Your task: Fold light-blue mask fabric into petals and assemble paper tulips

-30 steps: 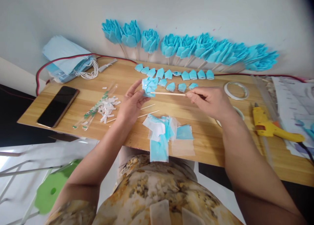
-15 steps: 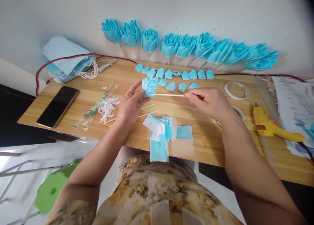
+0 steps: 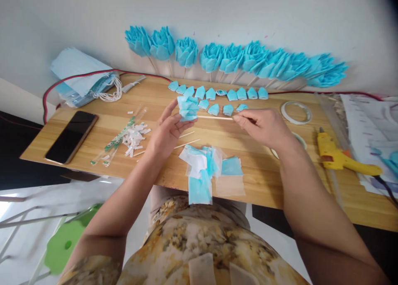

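Observation:
My left hand (image 3: 169,127) is closed around the base of a blue fabric flower (image 3: 188,107), its petals folded and layered. A thin wooden stick (image 3: 216,118) runs sideways out of the flower. At the stick's far end my right hand (image 3: 261,125) pinches it between thumb and fingers. Just behind the flower, folded blue petals (image 3: 213,109) lie in two rows on the table. Below the hands is a loose pile of blue and white fabric pieces (image 3: 200,169), partly over the table's front edge.
Finished blue flowers on sticks (image 3: 212,57) lean along the wall. To the left are a phone (image 3: 72,136), white scraps (image 3: 135,138) and a stack of masks (image 3: 82,76). A yellow glue gun (image 3: 331,152) and tape rolls (image 3: 296,112) lie at right. A red-black cable (image 3: 77,73) crosses the back.
The flower has turned a little on the stick's axis, showing other petals. Both hands keep their grip, and the whole view has shifted slightly.

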`<action>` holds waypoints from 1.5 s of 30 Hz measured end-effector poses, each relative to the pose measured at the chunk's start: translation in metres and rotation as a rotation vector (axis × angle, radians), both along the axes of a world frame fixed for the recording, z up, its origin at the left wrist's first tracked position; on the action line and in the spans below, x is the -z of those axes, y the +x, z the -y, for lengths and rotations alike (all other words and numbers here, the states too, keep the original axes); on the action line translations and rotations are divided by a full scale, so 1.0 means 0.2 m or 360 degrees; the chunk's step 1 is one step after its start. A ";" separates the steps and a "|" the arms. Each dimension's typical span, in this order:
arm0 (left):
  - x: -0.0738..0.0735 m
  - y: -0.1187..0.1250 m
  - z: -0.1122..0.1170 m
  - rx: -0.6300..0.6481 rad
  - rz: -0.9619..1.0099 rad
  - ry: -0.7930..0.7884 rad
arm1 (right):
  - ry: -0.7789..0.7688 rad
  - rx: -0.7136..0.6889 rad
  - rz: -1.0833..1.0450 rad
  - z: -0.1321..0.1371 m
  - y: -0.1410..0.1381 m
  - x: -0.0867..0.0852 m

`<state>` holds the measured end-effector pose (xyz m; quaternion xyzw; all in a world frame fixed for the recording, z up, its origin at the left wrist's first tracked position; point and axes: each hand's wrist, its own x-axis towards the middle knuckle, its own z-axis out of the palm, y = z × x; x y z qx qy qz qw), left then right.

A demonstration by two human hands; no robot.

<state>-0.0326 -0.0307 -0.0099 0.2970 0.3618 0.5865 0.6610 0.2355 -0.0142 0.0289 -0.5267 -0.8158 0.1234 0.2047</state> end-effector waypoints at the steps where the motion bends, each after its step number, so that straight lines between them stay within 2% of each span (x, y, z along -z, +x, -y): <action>1: 0.00 0.00 0.00 0.0020 0.0013 0.0001 | -0.0008 -0.0001 0.0008 0.00 0.00 0.00; 7: 0.02 -0.01 -0.01 0.0063 0.0000 0.0016 | -0.0024 0.0000 0.0039 0.01 -0.01 -0.01; 21: 0.11 -0.04 -0.04 -0.0072 -0.0120 0.0099 | -0.0047 -0.0006 0.0046 0.01 -0.02 0.00; 33: 0.09 -0.03 -0.04 -0.0150 -0.0161 0.0004 | -0.0059 0.0003 -0.0072 0.00 0.00 0.02; 45: 0.08 -0.04 -0.03 -0.0071 -0.0184 0.0000 | -0.0087 -0.0022 0.0038 0.01 -0.03 0.01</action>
